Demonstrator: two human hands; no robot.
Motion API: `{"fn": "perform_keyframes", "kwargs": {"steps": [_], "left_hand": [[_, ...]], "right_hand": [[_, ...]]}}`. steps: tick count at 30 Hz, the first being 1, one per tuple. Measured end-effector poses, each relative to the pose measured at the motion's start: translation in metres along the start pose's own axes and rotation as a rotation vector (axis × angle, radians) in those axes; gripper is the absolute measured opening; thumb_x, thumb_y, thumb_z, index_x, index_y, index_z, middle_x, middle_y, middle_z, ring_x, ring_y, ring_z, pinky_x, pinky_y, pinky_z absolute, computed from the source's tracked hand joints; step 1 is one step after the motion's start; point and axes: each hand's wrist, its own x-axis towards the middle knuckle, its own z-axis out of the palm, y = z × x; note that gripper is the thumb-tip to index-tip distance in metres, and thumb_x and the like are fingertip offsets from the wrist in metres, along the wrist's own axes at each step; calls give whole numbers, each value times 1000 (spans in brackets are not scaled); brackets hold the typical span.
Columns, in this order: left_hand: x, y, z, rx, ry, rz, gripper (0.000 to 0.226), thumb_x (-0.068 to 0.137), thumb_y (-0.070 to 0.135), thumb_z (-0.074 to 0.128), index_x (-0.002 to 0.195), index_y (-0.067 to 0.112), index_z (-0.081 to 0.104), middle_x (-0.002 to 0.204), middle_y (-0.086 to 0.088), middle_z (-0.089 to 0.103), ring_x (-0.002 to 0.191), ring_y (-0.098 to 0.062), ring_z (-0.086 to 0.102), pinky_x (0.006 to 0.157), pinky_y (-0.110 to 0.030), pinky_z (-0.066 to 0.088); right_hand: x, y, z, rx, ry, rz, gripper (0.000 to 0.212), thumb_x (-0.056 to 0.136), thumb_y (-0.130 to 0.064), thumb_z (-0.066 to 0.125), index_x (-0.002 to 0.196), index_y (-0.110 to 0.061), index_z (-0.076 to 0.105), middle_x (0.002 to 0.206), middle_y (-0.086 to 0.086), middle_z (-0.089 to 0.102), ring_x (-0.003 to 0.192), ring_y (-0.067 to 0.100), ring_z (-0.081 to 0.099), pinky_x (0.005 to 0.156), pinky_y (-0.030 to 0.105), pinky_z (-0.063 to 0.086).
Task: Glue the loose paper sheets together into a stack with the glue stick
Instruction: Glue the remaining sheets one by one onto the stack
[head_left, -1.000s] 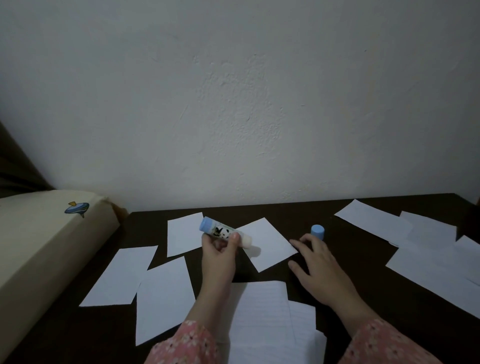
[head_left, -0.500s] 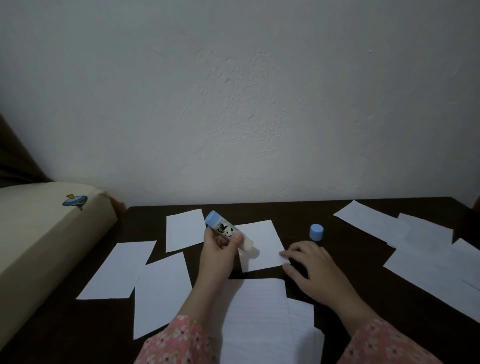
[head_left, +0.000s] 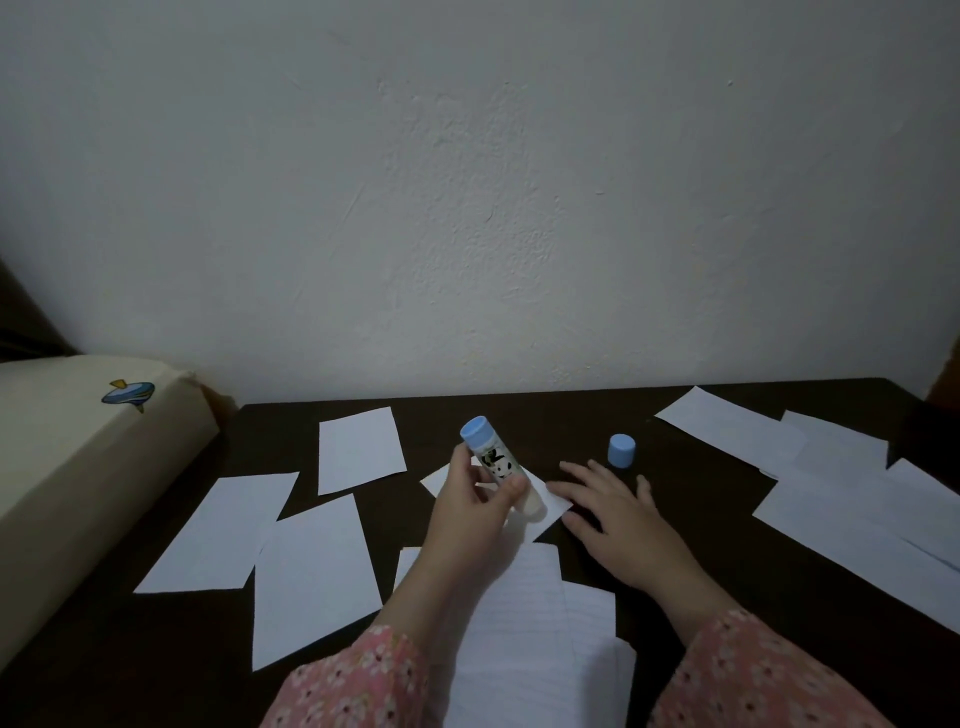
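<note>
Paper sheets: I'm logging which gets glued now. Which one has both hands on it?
The small sheet at table centre, turned like a diamond. The right hand rests on it and the left hand brings the glue stick onto it; the others lie untouched.

The small paper sheet (head_left: 548, 501) has been turned and drawn in under the fingers (head_left: 582, 475) of the right hand (head_left: 618, 525), which were earlier curled beside the blue cap (head_left: 622, 450) and are now spread flat. The glue stick (head_left: 498, 470) has been tilted steeper, its tip lowered onto the sheet just beside those fingertips.
</note>
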Motion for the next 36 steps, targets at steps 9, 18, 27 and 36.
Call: {"fn": "perform_keyframes", "kwargs": {"steps": [9, 18, 27, 36], "left_hand": [[1, -5, 3, -56, 10, -35, 47, 92, 20, 61, 132, 31, 39, 104, 12, 54, 88, -2, 52, 63, -17, 41], [10, -10, -3, -151, 45, -72, 49, 92, 22, 62, 135, 27, 41, 107, 6, 57, 96, -8, 55, 74, -28, 45], [9, -9, -3, -95, 38, 58, 51, 90, 21, 64, 135, 29, 42, 116, 8, 58, 99, -2, 53, 71, -17, 44], [10, -11, 9, 139, -20, 99, 43, 92, 24, 61, 128, 34, 39, 107, 13, 53, 91, 0, 53, 59, -11, 41]], "right_hand": [[-4, -2, 0, 53, 84, 51, 28, 94, -40, 52, 122, -41, 49, 150, -17, 32, 143, 3, 18, 118, 47, 5], [-3, 0, -1, 46, 47, 31, 33, 96, -42, 48, 128, -43, 51, 152, -18, 28, 144, 4, 12, 118, 48, 0], [-3, 0, 0, 41, 78, 24, 27, 93, -45, 52, 120, -44, 55, 148, -20, 32, 141, 2, 19, 119, 48, 5], [-3, 0, -3, 94, 81, 48, 30, 97, -39, 49, 126, -43, 55, 147, -19, 34, 139, 3, 22, 120, 47, 5]]}}
